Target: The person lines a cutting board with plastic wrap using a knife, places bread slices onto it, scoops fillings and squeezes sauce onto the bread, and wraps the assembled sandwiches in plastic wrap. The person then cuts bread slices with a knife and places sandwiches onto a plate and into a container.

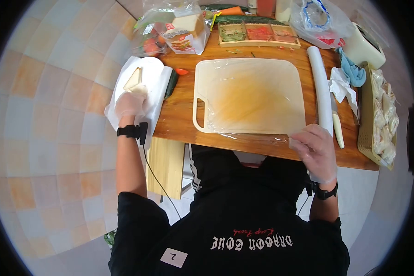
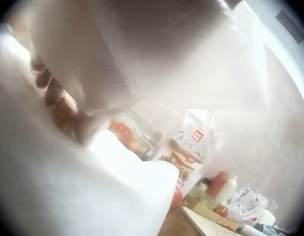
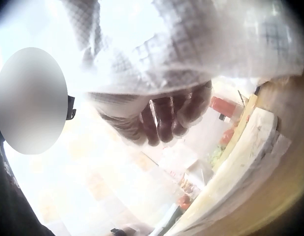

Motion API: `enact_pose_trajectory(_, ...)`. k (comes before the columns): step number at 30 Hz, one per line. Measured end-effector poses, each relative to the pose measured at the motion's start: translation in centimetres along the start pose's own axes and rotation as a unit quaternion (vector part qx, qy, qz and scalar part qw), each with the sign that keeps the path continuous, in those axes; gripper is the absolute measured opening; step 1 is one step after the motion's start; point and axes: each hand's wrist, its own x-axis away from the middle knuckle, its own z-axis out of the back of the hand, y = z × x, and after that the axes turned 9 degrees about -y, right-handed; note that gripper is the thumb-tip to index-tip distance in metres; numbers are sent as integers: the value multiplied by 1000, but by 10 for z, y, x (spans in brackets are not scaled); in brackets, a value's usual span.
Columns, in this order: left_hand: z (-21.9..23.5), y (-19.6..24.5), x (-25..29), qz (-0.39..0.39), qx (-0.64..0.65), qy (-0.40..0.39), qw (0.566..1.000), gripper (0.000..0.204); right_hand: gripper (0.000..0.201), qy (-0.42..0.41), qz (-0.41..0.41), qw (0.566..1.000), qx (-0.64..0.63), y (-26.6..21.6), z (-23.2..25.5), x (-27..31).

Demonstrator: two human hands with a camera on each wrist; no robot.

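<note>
Now, sandwich (image 1: pixel 133 79) sat on plate (image 1: pixel 156 67), nine o'clock from cutting board (image 1: pixel 249 99); left hand (image 1: pixel 130 105) at its near end, grip hidden, couldn't tell. Right hand (image 1: pixel 315 149), four o'clock, pinched cling film (image 1: pixel 271 138). Sandwich looked light, soft, squashable: best held gently by flat sides.

Tiled wall (image 1: pixel 32 138) at 9 o'clock from here, off-white with orange patches. Plain pale wall (image 1: pixel 129 9) at 11. Brown wood-grain table (image 1: pixel 177 124) under 12. Light-wood furniture piece (image 1: pixel 164 172) at 8, by the table's near edge. Pale floor (image 1: pixel 356 193) at 4. Lighting bright; tiles blown out in right-wrist view.
</note>
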Motion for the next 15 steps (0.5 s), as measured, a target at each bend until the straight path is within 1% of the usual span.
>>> enact_pose_trajectory(2, -10, -10, -13, -15, 14, -7, 1000, 53, 22, -10, -2, 1000, -28, 2, -2, 0)
enact_pose_trajectory(4, -20, -28, -20, -74, -5, 23, 997, 59, 22, 1, 2, 1000, -16, 1, -1, -1)
enact_pose_trajectory(6, -4, -38, -2, -111, -67, 35, 991, 55, 22, 15, 7, 1000, -4, 1, 1, 1)
enact_pose_trajectory(8, -11, -79, -16, -148, 11, 58, 987, 44, 23, 21, 16, 1000, 3, 1, 7, 2)
enact_pose_trajectory(9, 6, -69, 8, -104, 126, 46, 986, 39, 23, 26, 11, 1000, 5, 1, 10, 4)
enact_pose_trajectory(10, 28, -54, 36, -57, 238, 30, 969, 34, 22, 11, -7, 1000, -11, 1, 14, 5)
enact_pose_trajectory(11, 34, -49, 47, -63, 235, 26, 970, 34, 21, -6, -26, 999, -27, 0, 17, 6)
enact_pose_trajectory(12, 38, -45, 55, -125, 324, 56, 936, 29, 21, -3, -31, 999, -27, -1, 21, 4)
enact_pose_trajectory(13, 43, -38, 63, -183, 411, 84, 889, 25, 19, -26, -45, 998, -37, -2, 26, 1)
enact_pose_trajectory(14, 53, -19, 75, -184, 411, 80, 889, 25, 17, -49, -57, 996, -46, -2, 28, -3)
enact_pose_trajectory(15, 65, 9, 87, -227, 389, 51, 891, 24, 17, -49, -59, 996, -44, -1, 28, -9)
